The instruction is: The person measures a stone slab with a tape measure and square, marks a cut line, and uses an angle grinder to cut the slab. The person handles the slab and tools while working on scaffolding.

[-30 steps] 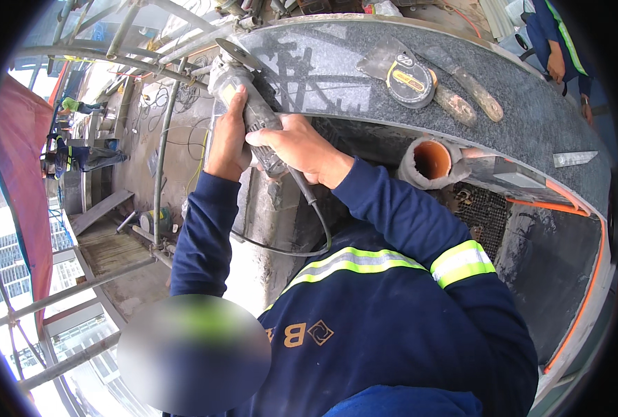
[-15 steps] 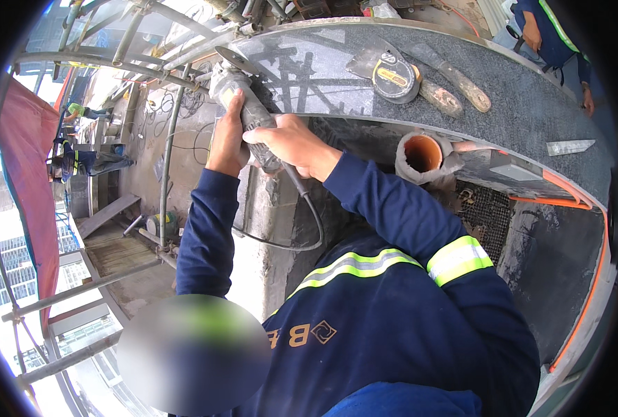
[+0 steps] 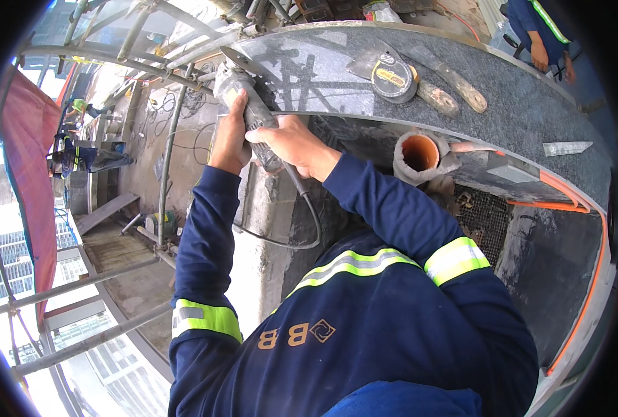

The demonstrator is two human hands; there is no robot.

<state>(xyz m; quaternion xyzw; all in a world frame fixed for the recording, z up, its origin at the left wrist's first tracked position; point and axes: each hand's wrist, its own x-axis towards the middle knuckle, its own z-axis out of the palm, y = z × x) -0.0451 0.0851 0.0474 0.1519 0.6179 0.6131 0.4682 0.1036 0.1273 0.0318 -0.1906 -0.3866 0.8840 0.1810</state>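
Note:
An angle grinder [image 3: 256, 111] with a thin cutting disc [image 3: 241, 61] is held in both my hands at the near left end of a dark speckled stone slab [image 3: 531, 104]. My left hand [image 3: 230, 142] wraps the grinder's side near its head, thumb along the body. The fingers of my right hand [image 3: 296, 144] close round the rear of the body from the right. From its back end a black cord [image 3: 316, 221] loops down past my sleeve. The disc stands tilted beside the slab's left end; whether it touches the stone or spins, I cannot tell.
On the slab lie a tape measure [image 3: 394, 78], two worn-handled scrapers [image 3: 462, 90] and a pale pointed strip [image 3: 567, 149]. An orange pipe [image 3: 420, 153] rises below its edge. Scaffold tubes [image 3: 166, 160] stand left; a co-worker's hand [image 3: 539, 55] shows far right.
My view has shifted slightly, and more of my left sleeve shows. Both hands keep their hold on the grinder. The co-worker at the far right has moved their hands.

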